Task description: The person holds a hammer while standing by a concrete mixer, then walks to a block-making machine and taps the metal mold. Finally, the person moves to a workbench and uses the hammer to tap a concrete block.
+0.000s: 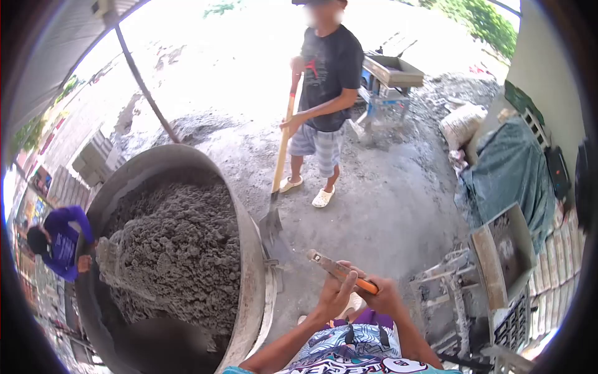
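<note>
Both of my hands are together in front of my body at the lower middle. Between them is a short tool (336, 267) with an orange grip and a narrow, grime-caked front part ending in a squarish tip; its exact kind I cannot tell. My right hand (384, 295) closes around the tool near its orange end. My left hand (336, 298) is closed against its side, thumb on top. The tool's tip points left, toward the rim of a large round metal drum (252, 274). Inside the drum lies a heap of wet grey concrete mix (180, 243).
A person (330, 75) in a black shirt holds a shovel (272, 227) upright beside the drum. Another person (62, 243) in purple leans at the drum's far left rim. A metal hopper (504, 255) on a frame stands right, near a tarp (511, 174) and sacks (462, 124).
</note>
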Demonstrator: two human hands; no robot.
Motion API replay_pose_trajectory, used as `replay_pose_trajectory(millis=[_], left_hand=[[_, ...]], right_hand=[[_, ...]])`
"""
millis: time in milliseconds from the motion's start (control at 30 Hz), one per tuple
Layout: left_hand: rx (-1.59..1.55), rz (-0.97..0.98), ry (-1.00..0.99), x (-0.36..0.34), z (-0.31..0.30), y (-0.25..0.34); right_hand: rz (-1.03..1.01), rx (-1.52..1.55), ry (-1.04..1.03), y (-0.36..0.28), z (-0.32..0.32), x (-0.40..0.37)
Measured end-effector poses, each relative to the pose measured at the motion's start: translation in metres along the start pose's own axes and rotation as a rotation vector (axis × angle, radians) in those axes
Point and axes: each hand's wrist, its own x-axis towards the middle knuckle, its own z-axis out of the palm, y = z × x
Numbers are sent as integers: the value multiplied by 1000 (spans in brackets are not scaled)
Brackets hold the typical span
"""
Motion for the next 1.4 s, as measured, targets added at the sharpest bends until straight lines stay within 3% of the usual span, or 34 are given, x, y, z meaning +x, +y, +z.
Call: replay_pose_trajectory(millis=[33,100,167,200,300,333,433,500,600,700,733,800,900,967,1033,1167,1300,1400], left_hand=[[3,-13,-77,-1,13,-7],[-63,-45,-88,13,44,-35],[-189,-126,-223,34,87,-39],[-106,-51,-314,50,104,-44],[142,184,-519,115,191,-42],[197,289,-568,144,182,-45],[371,202,-611,188,248,-19],[225,193,-644,221,298,-23],[235,122,-678,241,348,-55],[394,240,-736,250,375,-77],[385,242,-755,252,381,-82],[434,117,-807,258,389,-89],[505,21,-913,267,396,-93],[513,55,-965,279,406,-97],[510,80,-1016,287,415,-104],[396,162,-1102,307,436,-134],[309,207,-1132,334,458,-163],[467,174,-1107,358,472,-165]], right_hand=[[44,28,59,10,-8,-8],[63,-39,-61,33,-35,-6],[88,20,53,47,-63,-10],[11,206,95,41,-84,-2],[-36,276,213,103,-129,21],[-30,262,247,131,-133,39],[-81,525,378,175,-212,44],[81,285,573,197,-272,42],[26,233,750,235,-340,29],[215,321,798,252,-387,17],[135,154,882,263,-399,16],[229,146,914,280,-420,11],[328,143,1008,285,-446,3],[339,138,1092,286,-468,0],[238,326,1266,291,-490,-6],[-100,424,1418,251,-556,-50],[-232,88,1557,175,-626,-82],[-371,-44,1462,153,-683,-105]])
